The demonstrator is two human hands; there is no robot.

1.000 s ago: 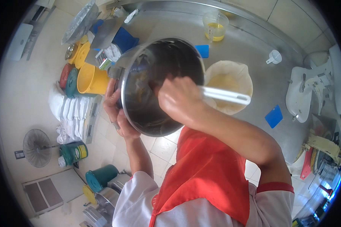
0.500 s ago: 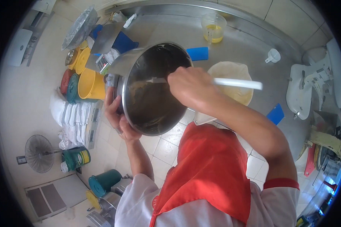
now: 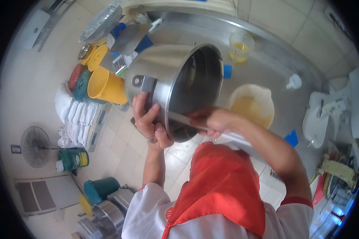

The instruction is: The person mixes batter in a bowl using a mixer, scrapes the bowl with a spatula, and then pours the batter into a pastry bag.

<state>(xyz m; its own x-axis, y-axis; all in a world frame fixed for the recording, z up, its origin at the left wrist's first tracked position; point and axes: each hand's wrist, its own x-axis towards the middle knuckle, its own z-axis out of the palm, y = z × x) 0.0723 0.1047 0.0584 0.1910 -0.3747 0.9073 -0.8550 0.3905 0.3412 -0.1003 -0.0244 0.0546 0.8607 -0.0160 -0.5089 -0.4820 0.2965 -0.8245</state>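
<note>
A large steel mixing bowl (image 3: pixel 159 63) is tilted on its side, mouth toward the right, above the counter's near edge. My left hand (image 3: pixel 152 125) grips it low on its left side, by the bracket, with fingers wrapped round. My right hand (image 3: pixel 215 121) is closed on a white long-handled spatula (image 3: pixel 237 138) at the bowl's lower right rim. The spatula's front part crosses the bowl mouth toward the left rim. Streaks of pale residue show on the dark inner wall. Right of the bowl stands a white bowl (image 3: pixel 270 109) with yellowish batter in it.
A clear jug (image 3: pixel 243 44) with yellow liquid and a small white measuring cup (image 3: pixel 294 81) stand on the steel counter (image 3: pixel 203 30). Blue scrapers (image 3: pixel 292 138) lie there too. At right is a white scale-like appliance (image 3: pixel 315 115); at left, a yellow bucket (image 3: pixel 105 85).
My right hand has drawn the spatula down and right, from inside the bowl to its lower rim. The steel bowl has turned, showing more outer wall. The view has shifted slightly.
</note>
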